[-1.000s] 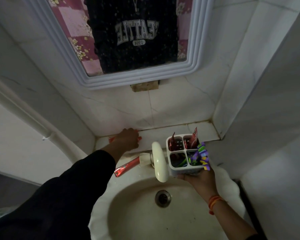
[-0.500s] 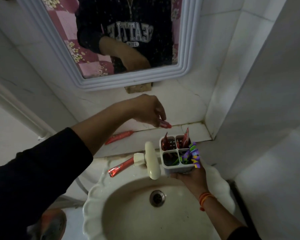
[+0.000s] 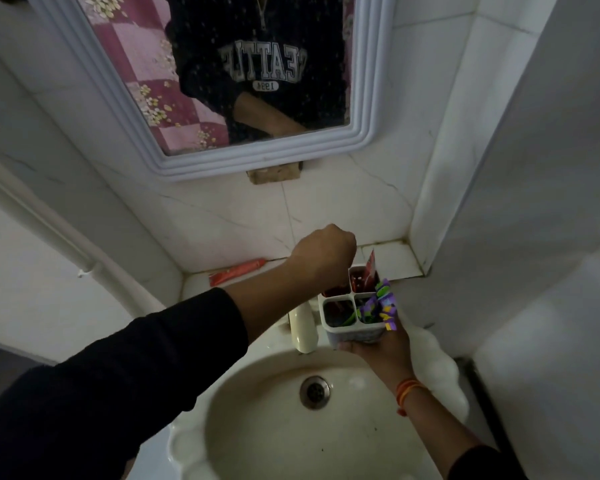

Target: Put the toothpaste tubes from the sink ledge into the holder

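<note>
Toothpaste in a red-orange tube [image 3: 237,272] lies lengthwise along the tiled sink ledge [image 3: 392,258], left of my fisted left hand [image 3: 321,255], its contents unclear, while my right hand [image 3: 378,344] grips the white four-compartment holder [image 3: 355,332].

Left hand [image 3: 321,252] raised, knuckles up, fingers [image 3: 343,268] curled downward; dark sleeve pushed back along a bare forearm. Right hand [image 3: 383,348] lower, palm up, cupped under a load, wrist ringed by orange thread.
</note>
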The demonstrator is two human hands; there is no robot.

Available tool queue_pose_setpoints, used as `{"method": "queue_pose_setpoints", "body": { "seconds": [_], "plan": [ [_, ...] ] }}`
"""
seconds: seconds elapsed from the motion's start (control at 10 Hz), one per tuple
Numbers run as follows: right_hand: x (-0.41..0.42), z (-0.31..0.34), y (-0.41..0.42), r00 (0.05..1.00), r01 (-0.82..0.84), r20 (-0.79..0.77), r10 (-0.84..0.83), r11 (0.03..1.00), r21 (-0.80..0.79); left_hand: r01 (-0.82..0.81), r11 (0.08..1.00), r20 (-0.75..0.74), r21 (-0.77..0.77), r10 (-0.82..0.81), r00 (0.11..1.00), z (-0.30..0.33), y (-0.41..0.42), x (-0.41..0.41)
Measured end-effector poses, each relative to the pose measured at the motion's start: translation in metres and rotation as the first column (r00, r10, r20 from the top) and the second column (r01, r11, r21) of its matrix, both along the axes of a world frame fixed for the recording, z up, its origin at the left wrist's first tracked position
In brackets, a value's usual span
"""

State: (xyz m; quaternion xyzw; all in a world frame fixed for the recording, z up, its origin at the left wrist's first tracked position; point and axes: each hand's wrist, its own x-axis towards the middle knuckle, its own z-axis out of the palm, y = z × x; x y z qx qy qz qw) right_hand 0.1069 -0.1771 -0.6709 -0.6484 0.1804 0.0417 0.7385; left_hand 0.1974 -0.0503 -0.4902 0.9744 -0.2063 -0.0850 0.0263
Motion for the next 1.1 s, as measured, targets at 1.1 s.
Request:
{"method": "queue_pose_setpoints", "body": {
  "seconds": [1.1],
  "plan": [
    [-0.002, -0.026, -0.005, 0.990, -0.035, 0.119, 0.079, 0.942, -0.335, -0.397, 0.918, -0.216, -0.021, 0.384, 0.898, -0.089, 0.149, 0.009]
  ]
}}
